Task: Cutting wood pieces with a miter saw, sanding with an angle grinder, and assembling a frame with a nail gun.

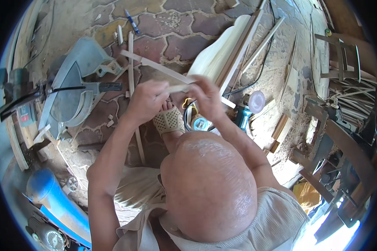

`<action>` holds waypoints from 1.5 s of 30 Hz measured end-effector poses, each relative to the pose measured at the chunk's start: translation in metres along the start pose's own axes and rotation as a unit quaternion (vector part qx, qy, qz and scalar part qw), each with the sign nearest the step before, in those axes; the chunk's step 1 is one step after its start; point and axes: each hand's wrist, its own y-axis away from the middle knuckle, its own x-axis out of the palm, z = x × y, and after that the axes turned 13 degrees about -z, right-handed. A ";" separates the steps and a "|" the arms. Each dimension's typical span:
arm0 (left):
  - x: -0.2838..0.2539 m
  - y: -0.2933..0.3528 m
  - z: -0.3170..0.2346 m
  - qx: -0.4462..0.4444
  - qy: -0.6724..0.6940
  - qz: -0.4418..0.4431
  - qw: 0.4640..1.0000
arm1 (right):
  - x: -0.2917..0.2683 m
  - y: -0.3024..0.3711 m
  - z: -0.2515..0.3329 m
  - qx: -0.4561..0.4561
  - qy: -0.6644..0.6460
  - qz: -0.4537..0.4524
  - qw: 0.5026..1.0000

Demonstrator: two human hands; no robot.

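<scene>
My left hand [148, 100] is closed round one end of a short pale wooden piece [178, 88]. At its other end, the fingers of my right hand [206, 98] are closed on it, somewhat blurred. A long thin wooden strip [155, 67] slants behind my right hand and comes out beyond it; whether that hand grips it too, I cannot tell. Below the hands is a foot in a cream perforated shoe [169, 120]. A round item with a blue centre [200, 124] and a teal power tool with a pale disc [244, 115] lie close to my right forearm.
A grey mitre saw [77, 90] stands at the left, above a blue tank [56, 194]. Wooden boards [226, 50] lie at the far right of centre, with a black cable [262, 73] beside them. A blue pen [132, 21] rests on the paving. Stacked strips [354, 98] fill the right edge.
</scene>
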 end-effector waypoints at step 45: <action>0.007 0.007 -0.051 -0.293 0.416 -0.057 0.859 | -0.053 -0.033 -0.003 -0.013 -0.084 -0.026 0.996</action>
